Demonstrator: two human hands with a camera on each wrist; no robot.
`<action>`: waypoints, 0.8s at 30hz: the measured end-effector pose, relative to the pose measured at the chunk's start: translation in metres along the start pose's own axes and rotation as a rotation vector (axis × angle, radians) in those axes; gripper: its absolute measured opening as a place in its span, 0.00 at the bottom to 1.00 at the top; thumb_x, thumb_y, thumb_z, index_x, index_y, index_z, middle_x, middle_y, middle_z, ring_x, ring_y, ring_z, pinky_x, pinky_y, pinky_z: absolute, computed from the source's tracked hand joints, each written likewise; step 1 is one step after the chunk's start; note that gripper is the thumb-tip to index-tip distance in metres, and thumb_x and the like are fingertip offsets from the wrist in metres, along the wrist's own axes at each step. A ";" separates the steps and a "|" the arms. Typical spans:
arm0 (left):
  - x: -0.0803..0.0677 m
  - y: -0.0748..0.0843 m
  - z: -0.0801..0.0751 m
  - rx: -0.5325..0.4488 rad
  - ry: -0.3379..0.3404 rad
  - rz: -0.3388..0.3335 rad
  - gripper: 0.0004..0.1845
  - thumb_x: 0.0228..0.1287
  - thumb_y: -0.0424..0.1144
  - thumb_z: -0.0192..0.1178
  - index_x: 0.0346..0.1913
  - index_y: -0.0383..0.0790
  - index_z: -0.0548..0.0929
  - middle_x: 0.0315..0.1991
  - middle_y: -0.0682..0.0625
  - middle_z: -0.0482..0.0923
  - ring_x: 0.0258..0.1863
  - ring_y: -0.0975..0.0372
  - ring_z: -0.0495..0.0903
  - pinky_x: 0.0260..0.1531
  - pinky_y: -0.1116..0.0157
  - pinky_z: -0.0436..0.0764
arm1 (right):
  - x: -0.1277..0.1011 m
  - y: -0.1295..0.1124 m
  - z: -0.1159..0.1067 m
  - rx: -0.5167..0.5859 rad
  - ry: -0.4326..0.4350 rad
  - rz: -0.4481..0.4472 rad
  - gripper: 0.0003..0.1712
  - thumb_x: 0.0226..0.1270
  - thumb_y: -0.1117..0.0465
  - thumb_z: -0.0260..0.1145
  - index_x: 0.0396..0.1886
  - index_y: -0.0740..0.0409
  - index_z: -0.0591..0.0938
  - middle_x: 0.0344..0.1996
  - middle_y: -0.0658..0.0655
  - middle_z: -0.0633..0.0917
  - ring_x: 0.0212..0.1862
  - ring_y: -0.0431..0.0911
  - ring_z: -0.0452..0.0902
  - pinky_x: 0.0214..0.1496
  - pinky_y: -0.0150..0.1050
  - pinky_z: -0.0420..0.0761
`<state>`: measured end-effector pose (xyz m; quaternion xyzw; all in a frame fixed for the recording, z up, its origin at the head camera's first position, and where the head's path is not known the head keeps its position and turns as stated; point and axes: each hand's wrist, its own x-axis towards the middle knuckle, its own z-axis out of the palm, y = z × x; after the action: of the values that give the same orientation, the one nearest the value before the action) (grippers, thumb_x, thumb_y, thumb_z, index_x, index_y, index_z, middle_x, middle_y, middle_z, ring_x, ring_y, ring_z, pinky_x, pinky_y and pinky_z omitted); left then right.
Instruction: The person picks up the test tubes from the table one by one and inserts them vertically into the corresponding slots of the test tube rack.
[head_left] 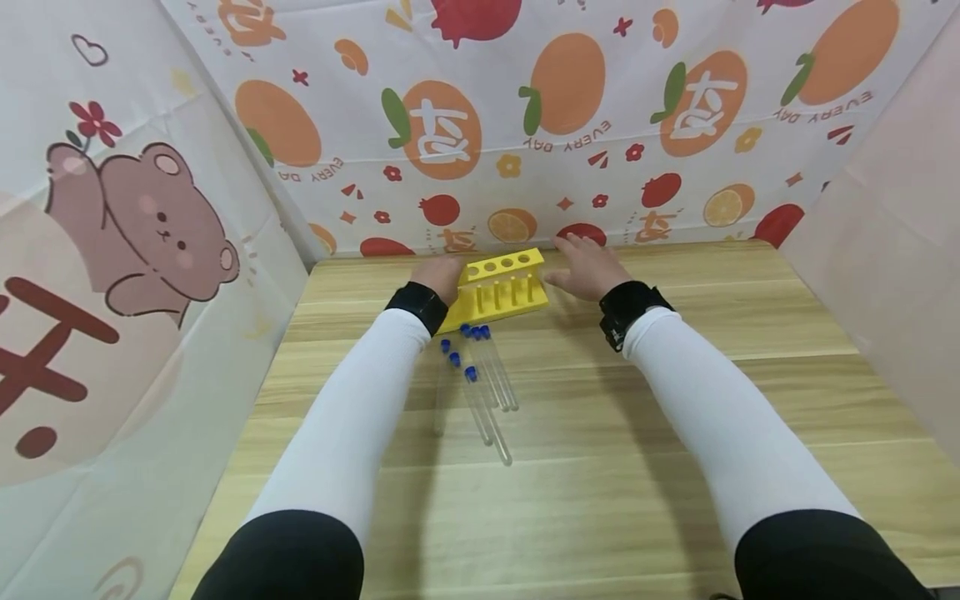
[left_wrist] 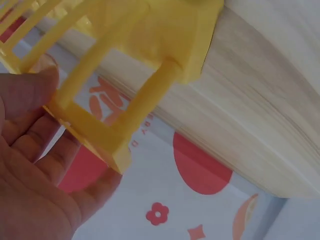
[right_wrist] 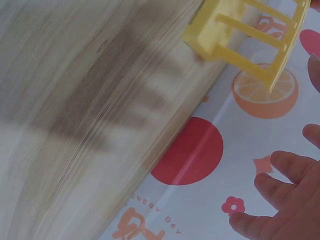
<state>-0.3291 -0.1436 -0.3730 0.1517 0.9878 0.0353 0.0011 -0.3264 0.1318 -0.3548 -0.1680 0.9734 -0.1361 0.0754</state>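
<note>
A yellow test-tube rack [head_left: 498, 310] stands near the back edge of the table, with a row of holes along its upper plate and upright posts beneath. My left hand [head_left: 439, 277] grips the rack's left end; in the left wrist view, thumb and fingers [left_wrist: 37, 92] close round the upper plate. To the right of the rack is my right hand [head_left: 590, 271], fingers spread and holding nothing. Its fingertips [right_wrist: 267, 182] show apart from the rack in the right wrist view. Several clear test tubes [head_left: 480, 417] with blue caps [head_left: 471, 373] lie in front of the rack.
Behind the rack rises a fruit-patterned cloth [head_left: 567, 83], meeting the back edge of the wooden table [head_left: 600, 500]. A bear-printed cloth [head_left: 161, 221] hangs on the left, and a pale cloth [head_left: 892, 225] borders the right side.
</note>
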 end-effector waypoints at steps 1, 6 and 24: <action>0.000 0.001 0.001 0.012 0.009 0.010 0.16 0.62 0.23 0.60 0.52 0.37 0.81 0.46 0.42 0.84 0.42 0.51 0.82 0.46 0.54 0.82 | 0.000 -0.001 0.001 0.004 0.005 -0.015 0.46 0.70 0.38 0.58 0.79 0.51 0.53 0.78 0.62 0.53 0.78 0.60 0.43 0.74 0.67 0.47; 0.004 0.009 0.007 0.050 0.048 0.051 0.21 0.61 0.22 0.61 0.56 0.41 0.80 0.48 0.44 0.85 0.43 0.51 0.83 0.46 0.52 0.83 | 0.000 -0.010 0.004 0.000 0.026 -0.091 0.47 0.66 0.36 0.62 0.77 0.52 0.58 0.76 0.60 0.59 0.77 0.58 0.50 0.74 0.66 0.49; 0.004 0.046 0.019 -0.051 0.048 0.182 0.19 0.70 0.28 0.55 0.61 0.43 0.77 0.61 0.46 0.79 0.60 0.51 0.78 0.60 0.45 0.74 | 0.001 -0.036 0.030 0.033 0.003 -0.159 0.48 0.63 0.40 0.68 0.75 0.56 0.62 0.72 0.61 0.67 0.73 0.57 0.60 0.75 0.53 0.61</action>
<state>-0.3189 -0.0971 -0.3891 0.2400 0.9684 0.0641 -0.0220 -0.3102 0.0919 -0.3730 -0.2432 0.9548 -0.1580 0.0655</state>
